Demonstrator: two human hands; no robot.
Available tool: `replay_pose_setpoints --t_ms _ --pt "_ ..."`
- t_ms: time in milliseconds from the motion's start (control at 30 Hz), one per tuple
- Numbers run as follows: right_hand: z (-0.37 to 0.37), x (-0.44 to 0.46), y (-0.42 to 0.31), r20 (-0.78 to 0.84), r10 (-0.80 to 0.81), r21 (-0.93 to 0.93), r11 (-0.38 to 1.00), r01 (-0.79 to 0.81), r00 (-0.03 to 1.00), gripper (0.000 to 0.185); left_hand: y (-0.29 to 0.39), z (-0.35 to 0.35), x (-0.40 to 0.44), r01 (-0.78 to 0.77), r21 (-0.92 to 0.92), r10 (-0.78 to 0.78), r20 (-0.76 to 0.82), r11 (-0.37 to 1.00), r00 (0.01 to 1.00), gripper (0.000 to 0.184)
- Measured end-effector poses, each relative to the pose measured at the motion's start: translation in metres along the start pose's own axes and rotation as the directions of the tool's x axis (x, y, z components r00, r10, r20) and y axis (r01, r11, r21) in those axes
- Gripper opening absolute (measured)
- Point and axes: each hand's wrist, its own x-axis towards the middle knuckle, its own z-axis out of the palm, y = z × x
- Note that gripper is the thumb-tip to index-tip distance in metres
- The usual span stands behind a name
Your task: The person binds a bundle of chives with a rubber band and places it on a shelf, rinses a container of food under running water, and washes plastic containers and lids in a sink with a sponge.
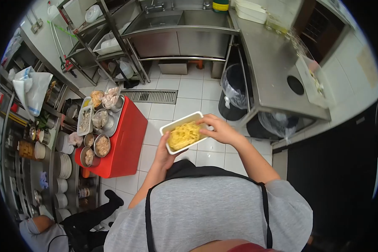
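Note:
A white rectangular plastic container [197, 144] is held in front of my body, tilted a little. Inside lies a tangle of yellow noodles [183, 136]. My left hand [167, 148] is closed around the container's near left side, thumb at the rim and fingers underneath. From the right, my right hand [217, 128] reaches over the rim with bent fingers, and its thumb and fingertips are at the edge of the noodles. How firmly the right fingertips grip the strands is hard to see.
To the left, a red cooler box [132, 130] carries metal bowls [102, 145] and bags of food. Shelves with stacked plates [64, 166] stand beyond it, and another person [50, 235] is at lower left. A sink [201, 20], steel counter [266, 63] and lined bins [234, 90] surround the tiled floor.

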Motion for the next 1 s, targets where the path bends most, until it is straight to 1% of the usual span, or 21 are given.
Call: replay_pose_setpoints --t_ms 33,133,167,200,233,267,300,367,400,433,467,533,567,633,667,733,767,800,867,933,1000 --pt "-0.008 0.028 0.013 -0.004 -0.136 0.002 0.991 0.136 0.991 0.025 0.008 -0.006 0.022 -0.009 -0.01 0.009 -0.007 1.0 1.0 0.056" --pt "-0.039 0.117 0.051 0.004 -0.222 -0.071 0.973 0.221 0.975 0.023 0.037 -0.025 0.104 0.012 -0.007 -0.013 -0.048 1.0 0.999 0.055" --pt "-0.047 0.143 0.064 -0.037 -0.232 -0.086 0.97 0.228 0.972 0.018 0.047 -0.03 0.134 0.031 0.028 -0.029 -0.078 0.999 0.997 0.055" --pt "-0.052 0.164 0.067 -0.054 -0.219 -0.085 0.973 0.214 0.974 0.018 0.061 -0.032 0.156 0.056 0.058 -0.05 -0.103 0.997 0.993 0.055" --pt "-0.068 0.19 0.075 -0.12 -0.253 -0.144 0.961 0.236 0.96 0.016 0.076 -0.026 0.186 0.076 0.09 -0.064 -0.128 0.993 0.99 0.054" --pt "-0.082 0.209 0.08 -0.168 -0.279 -0.199 0.949 0.244 0.946 0.013 0.088 -0.024 0.216 0.086 0.075 -0.077 -0.117 0.993 0.99 0.054" --pt "-0.099 0.228 0.077 -0.21 -0.257 -0.201 0.956 0.216 0.943 0.01 0.102 -0.02 0.248 0.1 0.096 -0.096 -0.051 0.99 0.994 0.054" --pt "-0.146 0.261 0.078 -0.209 -0.27 -0.219 0.949 0.224 0.94 0.01 0.13 -0.001 0.313 0.121 0.117 -0.129 0.061 0.986 0.99 0.054" --pt "-0.167 0.277 0.079 -0.22 -0.289 -0.212 0.946 0.244 0.932 0.012 0.141 0.011 0.344 0.123 0.112 -0.131 0.067 0.986 0.989 0.054" --pt "-0.186 0.29 0.084 -0.285 -0.277 -0.204 0.953 0.225 0.918 0.015 0.15 0.025 0.373 0.115 0.134 -0.129 0.106 0.984 0.986 0.053" --pt "-0.206 0.303 0.092 -0.298 -0.275 -0.197 0.955 0.223 0.914 0.015 0.157 0.034 0.403 0.106 0.163 -0.13 0.144 0.981 0.981 0.052" --pt "-0.241 0.327 0.114 -0.445 -0.244 -0.231 0.961 0.153 0.862 0.015 0.165 0.043 0.461 0.146 0.157 -0.174 0.181 0.977 0.968 0.049" --pt "-0.258 0.342 0.128 -0.454 -0.239 -0.228 0.962 0.147 0.858 0.015 0.172 0.053 0.486 0.156 0.176 -0.19 0.194 0.972 0.962 0.049" --pt "-0.291 0.37 0.159 -0.515 -0.073 -0.022 0.997 0.071 0.854 0.015 0.178 0.063 0.539 0.154 0.173 -0.191 0.227 0.973 0.955 0.05" --pt "-0.307 0.388 0.177 -0.517 -0.104 -0.031 0.994 0.103 0.849 0.013 0.178 0.064 0.563 0.161 0.153 -0.191 0.211 0.975 0.958 0.05" --pt "-0.337 0.432 0.209 -0.461 -0.048 0.105 0.989 0.108 0.886 0.012 0.194 0.072 0.602 0.14 0.113 -0.163 0.226 0.984 0.961 0.052" --pt "-0.355 0.455 0.218 -0.42 -0.048 0.095 0.991 0.096 0.906 0.013 0.204 0.081 0.616 0.143 0.14 -0.158 0.105 0.98 0.982 0.052" --pt "-0.373 0.479 0.223 -0.416 -0.055 0.107 0.988 0.109 0.908 0.013 0.216 0.087 0.63 0.136 0.147 -0.15 0.09 0.98 0.985 0.052" --pt "-0.412 0.531 0.229 -0.295 -0.162 0.012 0.985 0.173 0.942 0.011 0.239 0.094 0.66 0.08 0.099 -0.084 0.041 0.992 0.996 0.053" --pt "-0.44 0.582 0.24 -0.246 -0.14 0.007 0.989 0.147 0.959 0.013 0.261 0.093 0.693 0.047 0.073 -0.048 0.019 0.996 0.999 0.056" --pt "-0.46 0.631 0.257 -0.172 -0.24 -0.029 0.971 0.239 0.955 0.015 0.283 0.09 0.725 -0.01 0.05 0.012 -0.046 0.999 0.999 0.057"
